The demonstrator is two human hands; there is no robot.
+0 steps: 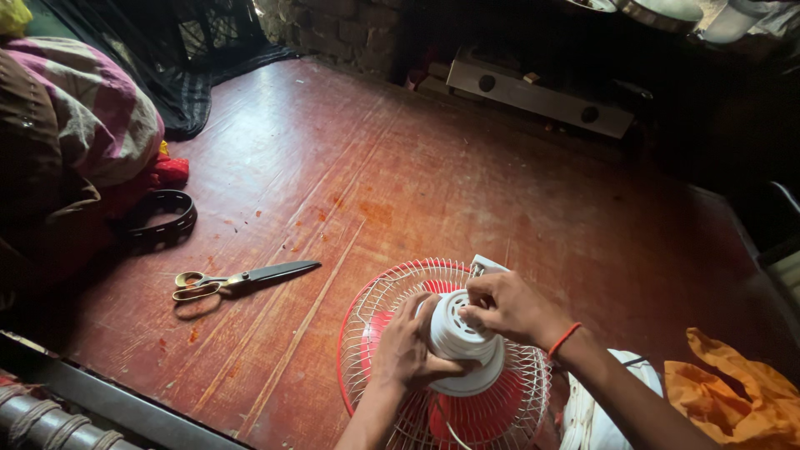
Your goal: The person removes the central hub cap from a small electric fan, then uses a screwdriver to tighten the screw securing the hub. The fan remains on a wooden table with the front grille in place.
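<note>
Both hands grip the white motor housing (460,337) of a small fan: the left hand (406,348) wraps its side, the right hand (510,307) pinches its vented top. Around them spreads a worn red wooden floor (400,167), a brick wall (342,29) at its far edge, dim beyond. The fan lies grille-down near the bottom edge, its red-and-white wire grille (442,358) flat on the floor, the housing's axis pointing up toward the camera. Left lie bundled cloth (79,125), scissors (242,279) and, perhaps, a black strap (162,215)
</note>
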